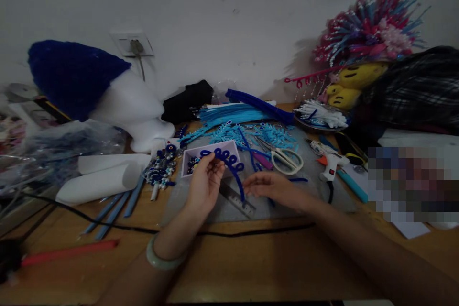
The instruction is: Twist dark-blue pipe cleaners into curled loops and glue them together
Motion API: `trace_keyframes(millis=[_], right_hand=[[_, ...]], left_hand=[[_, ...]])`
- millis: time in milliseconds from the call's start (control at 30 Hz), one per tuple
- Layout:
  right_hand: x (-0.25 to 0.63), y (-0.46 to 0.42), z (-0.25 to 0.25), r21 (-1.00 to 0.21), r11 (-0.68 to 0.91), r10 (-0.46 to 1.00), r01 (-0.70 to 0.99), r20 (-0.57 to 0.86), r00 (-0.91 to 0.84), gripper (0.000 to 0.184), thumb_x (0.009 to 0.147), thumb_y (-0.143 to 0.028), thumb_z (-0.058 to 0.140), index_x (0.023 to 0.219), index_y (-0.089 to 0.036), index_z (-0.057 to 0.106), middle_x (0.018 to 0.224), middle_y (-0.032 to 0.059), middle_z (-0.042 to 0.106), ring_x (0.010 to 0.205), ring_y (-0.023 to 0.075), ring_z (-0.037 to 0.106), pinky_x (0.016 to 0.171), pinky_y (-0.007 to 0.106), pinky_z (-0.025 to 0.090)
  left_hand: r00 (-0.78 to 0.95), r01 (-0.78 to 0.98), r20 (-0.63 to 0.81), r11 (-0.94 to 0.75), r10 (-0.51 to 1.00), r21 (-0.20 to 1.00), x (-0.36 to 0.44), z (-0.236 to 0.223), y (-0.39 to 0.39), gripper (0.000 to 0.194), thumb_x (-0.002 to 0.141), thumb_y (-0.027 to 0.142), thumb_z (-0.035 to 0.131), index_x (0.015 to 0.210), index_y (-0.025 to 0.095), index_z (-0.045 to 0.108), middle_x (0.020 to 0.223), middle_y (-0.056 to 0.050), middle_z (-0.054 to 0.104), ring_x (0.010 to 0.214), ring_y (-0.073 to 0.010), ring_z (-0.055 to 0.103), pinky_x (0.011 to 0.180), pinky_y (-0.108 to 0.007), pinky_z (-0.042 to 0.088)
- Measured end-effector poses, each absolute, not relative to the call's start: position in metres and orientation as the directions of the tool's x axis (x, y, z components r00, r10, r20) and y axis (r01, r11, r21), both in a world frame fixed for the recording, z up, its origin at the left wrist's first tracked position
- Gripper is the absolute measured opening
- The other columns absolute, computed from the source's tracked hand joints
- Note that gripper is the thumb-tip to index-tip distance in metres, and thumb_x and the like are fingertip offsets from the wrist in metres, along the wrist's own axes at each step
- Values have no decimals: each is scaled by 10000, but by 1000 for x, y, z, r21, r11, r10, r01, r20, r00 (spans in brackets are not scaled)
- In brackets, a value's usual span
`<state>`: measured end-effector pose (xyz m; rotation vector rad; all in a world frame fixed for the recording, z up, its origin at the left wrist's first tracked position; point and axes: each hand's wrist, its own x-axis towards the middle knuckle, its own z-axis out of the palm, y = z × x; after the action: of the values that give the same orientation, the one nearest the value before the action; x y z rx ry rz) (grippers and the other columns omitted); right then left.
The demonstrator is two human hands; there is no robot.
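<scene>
My left hand (203, 182) is closed on a dark blue pipe cleaner (229, 161) bent into several loops, holding its looped end above a small lilac tray (211, 149) of beads. My right hand (272, 187) pinches the straight tail of the same pipe cleaner lower down, over a metal ruler (237, 199) lying on a grey cutting mat (308, 191). A pale green bangle (161, 259) sits on my left wrist.
Light blue pipe-cleaner pieces (247, 134) lie behind the tray, with white scissors (287, 160) and a glue gun (332, 162) to the right. A foam head (132, 105) with a blue wig stands at left. A black cable (107, 222) crosses the wooden table (236, 263).
</scene>
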<state>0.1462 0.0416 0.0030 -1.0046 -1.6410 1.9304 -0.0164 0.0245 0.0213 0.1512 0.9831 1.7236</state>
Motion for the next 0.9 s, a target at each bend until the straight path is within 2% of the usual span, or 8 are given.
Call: trace_keyframes(millis=[100,267,367,500,567,633,733,900], right_hand=[[145,39,3,-981,-100,725,166,-186,-663,185,682,-241,604,859,-189,611,831,-1,624,781,131,557,760,284,413],[151,44,5,-974,118,660,195,-70,-748,157,769,-298,532,747,-160,605,742,2,604,732,127,542,718,268,410],[155,46,8,-982,118,652,145,-33,-758,211,818,-324,466,825,-159,598,832,19,620,788,122,549,755,266,406],[154,43,9,-991,83,594,108,-38,-804,274,792,-314,516,1032,-188,555,1016,29,595,903,120,534,813,262,399],[154,41,9,-987,105,568,119,-39,-822,284,772,-309,544,1025,-182,567,949,24,605,849,120,539,779,258,411],[155,42,11,-977,171,555,124,-8,-832,218,760,-303,559,912,-158,617,811,13,601,760,115,532,723,248,415],[159,47,13,-968,225,569,109,40,-821,180,756,-295,563,778,-142,657,714,2,579,674,102,507,664,235,402],[168,58,14,-958,225,708,176,36,-705,174,707,-311,621,797,-185,699,674,-7,569,655,109,486,655,251,382]], left_hand=[[-357,-751,-342,-50,869,658,-16,22,23,117,686,89,537,575,126,540,478,24,561,451,-51,538,463,-122,454],[-232,-728,-307,45,923,684,-18,23,20,65,627,139,572,580,136,527,485,37,541,409,-59,492,398,-149,416],[-250,-701,-244,-1,937,713,-21,21,19,64,592,148,595,584,142,533,536,32,562,468,-67,516,443,-159,431],[-196,-626,-8,-119,981,771,-22,18,16,35,613,172,586,604,142,571,582,16,563,511,-69,505,458,-164,407],[-139,-591,121,-181,983,786,-22,18,14,53,626,182,562,592,146,578,575,9,540,527,-82,495,464,-180,392],[-107,-572,203,-228,973,788,-21,17,13,79,631,190,537,573,153,576,559,8,511,534,-93,483,475,-198,383],[-121,-532,264,-287,957,797,-22,14,13,101,635,196,517,568,164,586,549,5,496,535,-104,471,487,-217,372],[-133,-374,311,-339,941,863,-30,8,17,120,617,171,536,552,157,636,560,-18,542,553,-120,488,487,-223,369]])
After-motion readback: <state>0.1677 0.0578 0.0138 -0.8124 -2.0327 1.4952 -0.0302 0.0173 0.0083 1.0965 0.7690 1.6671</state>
